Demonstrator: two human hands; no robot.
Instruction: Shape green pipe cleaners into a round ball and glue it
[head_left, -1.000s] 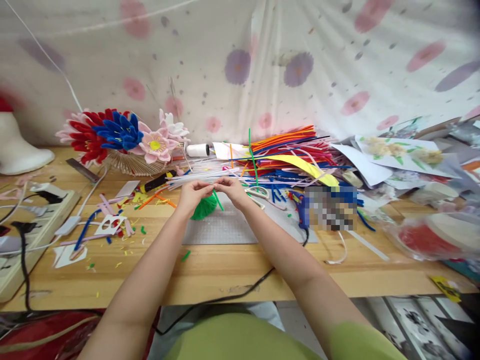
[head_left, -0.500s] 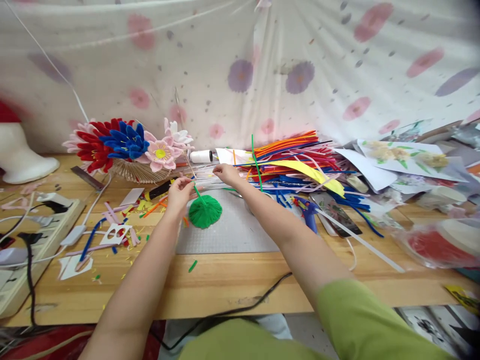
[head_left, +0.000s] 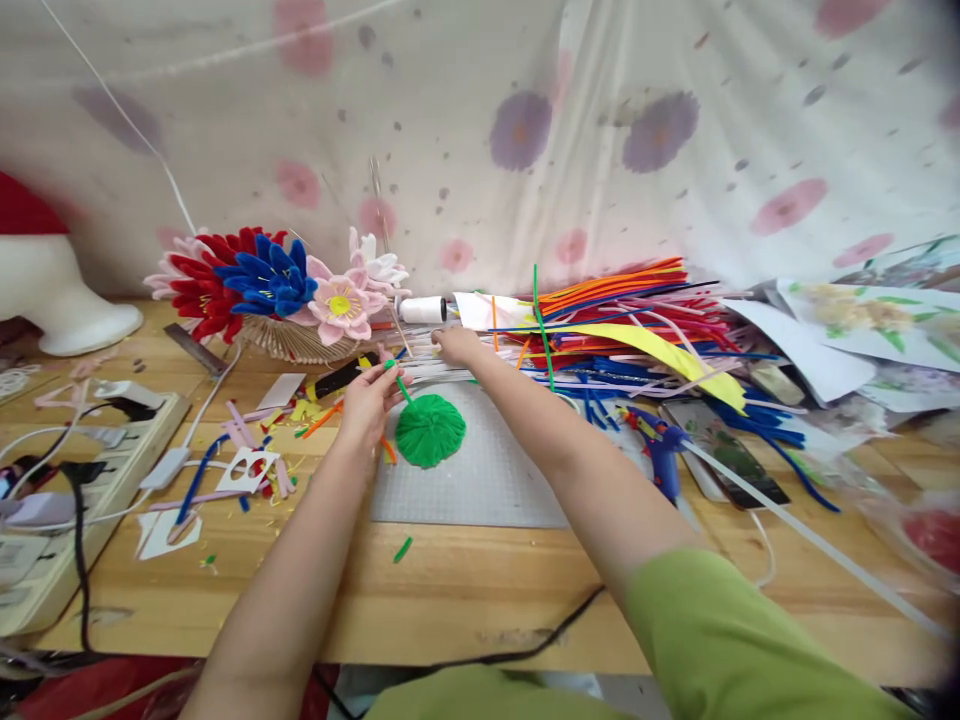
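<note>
My left hand (head_left: 373, 398) pinches the short stem of a fuzzy green pipe-cleaner leaf (head_left: 430, 432), round and ribbed, which hangs over the grey cutting mat (head_left: 469, 495). Farther back, my right hand (head_left: 454, 346) reaches to a bundle of thin pale wires (head_left: 426, 362), its fingers drawn together; whatever they hold is too small to make out. Just behind that hand lies a white spool of thread (head_left: 421, 310). A green pipe cleaner (head_left: 543, 330) crosses the heap of coloured pipe cleaners (head_left: 615, 290) to the right of my hand.
Red, blue and pink fuzzy flowers (head_left: 270, 285) stand at the back left. A power strip (head_left: 142, 470) with cables lies on the left, beside scraps (head_left: 251, 470). On the right are a blue glue gun (head_left: 663, 455) with a long glue stick, a phone (head_left: 739, 468) and a yellow strip (head_left: 660, 352).
The view has turned a little, so the scene sits farther right. The green leaf has tipped, showing more of its round face. My right hand stays by the pale wires.
</note>
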